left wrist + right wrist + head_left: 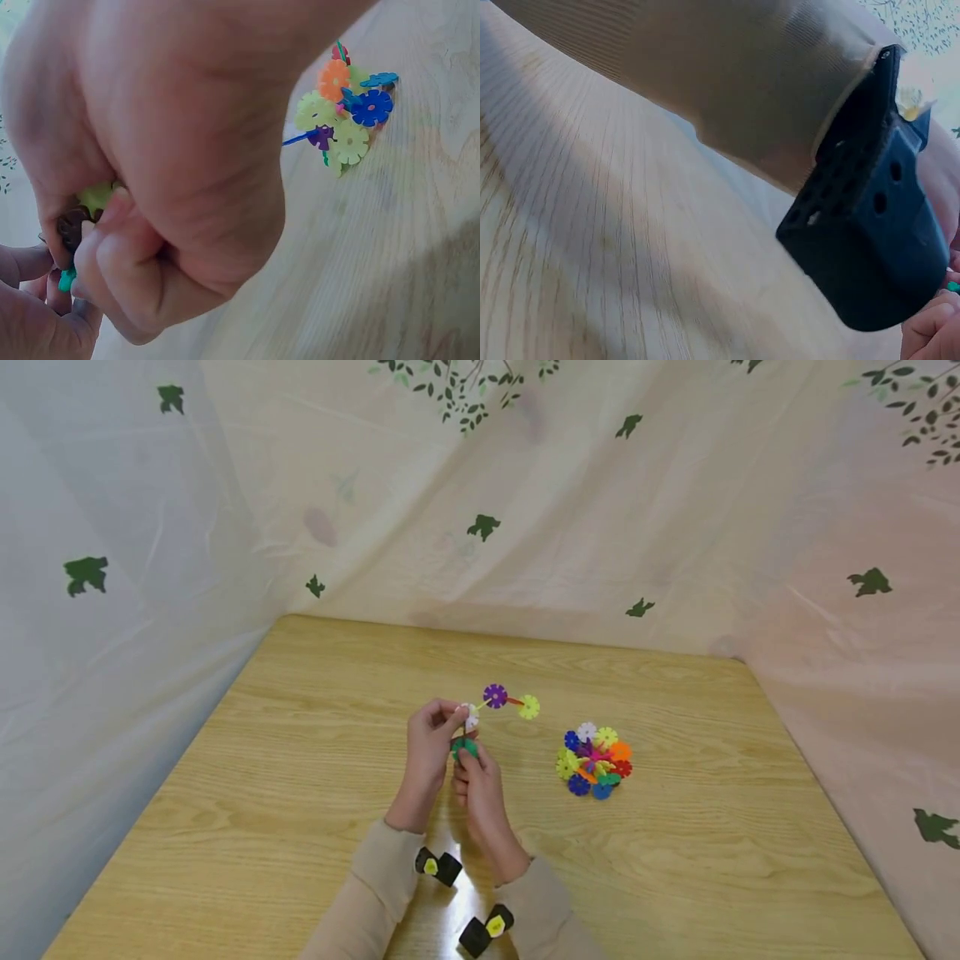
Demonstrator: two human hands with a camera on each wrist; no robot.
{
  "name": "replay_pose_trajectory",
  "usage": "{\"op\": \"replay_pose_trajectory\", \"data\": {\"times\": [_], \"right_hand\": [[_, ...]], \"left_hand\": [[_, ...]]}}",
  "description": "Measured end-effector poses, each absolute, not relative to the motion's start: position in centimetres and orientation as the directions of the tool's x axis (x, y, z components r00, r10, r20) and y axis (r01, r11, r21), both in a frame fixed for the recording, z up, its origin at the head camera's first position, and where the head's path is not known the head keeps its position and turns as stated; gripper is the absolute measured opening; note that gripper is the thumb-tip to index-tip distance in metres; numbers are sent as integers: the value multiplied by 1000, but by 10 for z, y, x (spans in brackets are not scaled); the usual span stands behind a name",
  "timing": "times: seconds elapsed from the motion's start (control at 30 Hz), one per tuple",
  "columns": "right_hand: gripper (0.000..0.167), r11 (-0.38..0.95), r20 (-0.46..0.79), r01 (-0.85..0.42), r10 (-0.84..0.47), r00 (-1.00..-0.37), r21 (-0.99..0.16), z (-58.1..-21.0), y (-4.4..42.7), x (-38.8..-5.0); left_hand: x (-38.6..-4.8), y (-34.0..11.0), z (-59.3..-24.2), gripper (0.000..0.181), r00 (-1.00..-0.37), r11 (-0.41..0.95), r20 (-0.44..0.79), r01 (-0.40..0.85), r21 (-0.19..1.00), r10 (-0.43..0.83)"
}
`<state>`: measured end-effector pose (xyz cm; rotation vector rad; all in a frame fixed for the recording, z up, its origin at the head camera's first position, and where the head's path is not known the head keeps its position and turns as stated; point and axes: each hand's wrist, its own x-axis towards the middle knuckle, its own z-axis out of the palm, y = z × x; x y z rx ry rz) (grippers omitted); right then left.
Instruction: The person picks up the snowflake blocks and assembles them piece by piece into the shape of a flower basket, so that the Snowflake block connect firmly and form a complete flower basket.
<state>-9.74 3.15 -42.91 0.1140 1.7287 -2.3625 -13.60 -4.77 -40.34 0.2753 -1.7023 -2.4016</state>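
A chain of notched plastic flower discs is held between both hands above the table. My left hand (427, 750) pinches it near a white disc (471, 718). Just below, my right hand (482, 789) pinches a green disc (463, 749) between thumb and fingers. From the white disc the chain runs right to a purple disc (495, 696) and a yellow disc (528, 707) at its end. In the left wrist view a brown disc (72, 226) shows among the fingers, which partly hide it. The right wrist view shows mostly sleeve and a black wrist camera.
To the right of the hands, a round cluster of joined multicoloured flower discs (596, 762) sits on the wooden table (300, 735). Pale curtains (405, 510) with printed leaves and birds hang around the table's back and sides. Black cameras (438, 866) are strapped at both wrists.
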Motion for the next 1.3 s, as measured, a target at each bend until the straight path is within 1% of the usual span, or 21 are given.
{"op": "replay_pose_trajectory", "data": {"times": [0.1,0.27,0.37,0.47,0.57,0.7,0.83,0.9,1.03,1.17,1.23,1.3], "right_hand": [[17,-294,-207,236,-127,-970,-926,-428,34,-98],[19,-259,-223,253,-139,-965,-932,-428,38,-98],[20,-166,-195,221,-161,-968,-961,-428,40,-99],[20,-47,-139,151,-202,-969,-987,-428,41,-98],[22,21,-94,92,-226,-970,-996,-428,41,-98],[23,2,-70,71,-185,-980,-997,-428,39,-96],[22,-63,-80,89,-128,-989,-994,-431,38,-97],[22,-69,-78,87,-121,-990,-994,-431,38,-98],[24,-58,-73,82,-144,-987,-995,-428,41,-101],[24,-48,-97,109,-195,-976,-993,-427,46,-103],[19,-53,-126,141,-222,-967,-989,-429,49,-104],[10,-86,-168,194,-248,-954,-977,-430,53,-104]], "left_hand": [[-136,-47,-404,4,-967,-326,-51,34,945,-250],[-137,-47,-407,6,-968,-354,-52,39,934,-245],[-137,-46,-407,5,-968,-337,-39,48,940,-249],[-137,-45,-406,5,-966,-313,-33,50,948,-255],[-138,-45,-405,6,-964,-312,-38,48,949,-263],[-138,-45,-405,6,-963,-314,-43,45,948,-265],[-136,-46,-401,9,-973,-276,-21,44,960,-229],[-136,-47,-400,9,-976,-255,-15,42,966,-216],[-135,-48,-398,8,-977,-245,-21,32,969,-212],[-136,-51,-399,8,-978,-264,-14,42,964,-210],[-136,-53,-400,8,-976,-280,-14,49,959,-219],[-137,-56,-401,8,-972,-297,-17,55,953,-234]]}}
